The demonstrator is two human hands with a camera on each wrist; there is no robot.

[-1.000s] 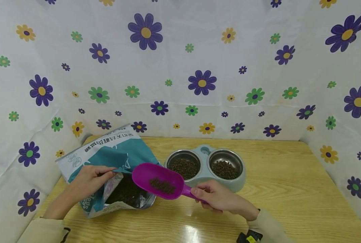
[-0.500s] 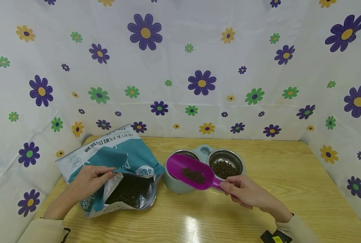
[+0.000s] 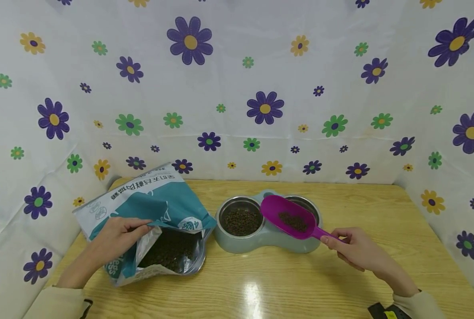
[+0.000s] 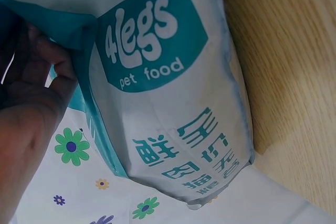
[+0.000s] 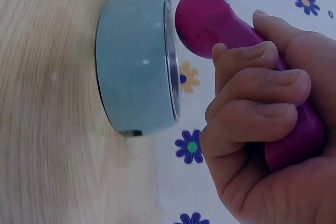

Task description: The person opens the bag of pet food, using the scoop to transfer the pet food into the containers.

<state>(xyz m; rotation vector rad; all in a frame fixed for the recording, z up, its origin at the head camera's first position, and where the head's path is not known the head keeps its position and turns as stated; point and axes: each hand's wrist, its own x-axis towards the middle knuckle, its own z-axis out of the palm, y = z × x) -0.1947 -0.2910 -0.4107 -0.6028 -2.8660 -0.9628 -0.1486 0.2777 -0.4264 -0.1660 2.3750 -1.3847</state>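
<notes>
My right hand (image 3: pixel 360 250) grips the handle of a magenta scoop (image 3: pixel 270 208) with a small heap of brown kibble (image 3: pixel 293 221) in it. The scoop hovers over the right bowl (image 3: pixel 312 204) of a light blue double pet bowl (image 3: pixel 244 244), hiding most of that bowl. Brown kibble also lies in the left bowl (image 3: pixel 240 221). At the left, my left hand (image 3: pixel 117 239) pinches the upper edge of an opened teal and white pet food bag (image 3: pixel 161 199). Dark kibble (image 3: pixel 169 250) shows inside its mouth. In the right wrist view my fingers (image 5: pixel 252 90) curl round the scoop handle.
Everything stands on a wood-grain table (image 3: pixel 364 212). A white cloth with printed flowers (image 3: pixel 229 79) hangs behind the table and along both sides. The bag stands close to the left of the double bowl.
My right hand has carried the loaded scoop rightward from in front of the bag's mouth, past the left bowl, to above the right bowl. My left hand stays on the bag.
</notes>
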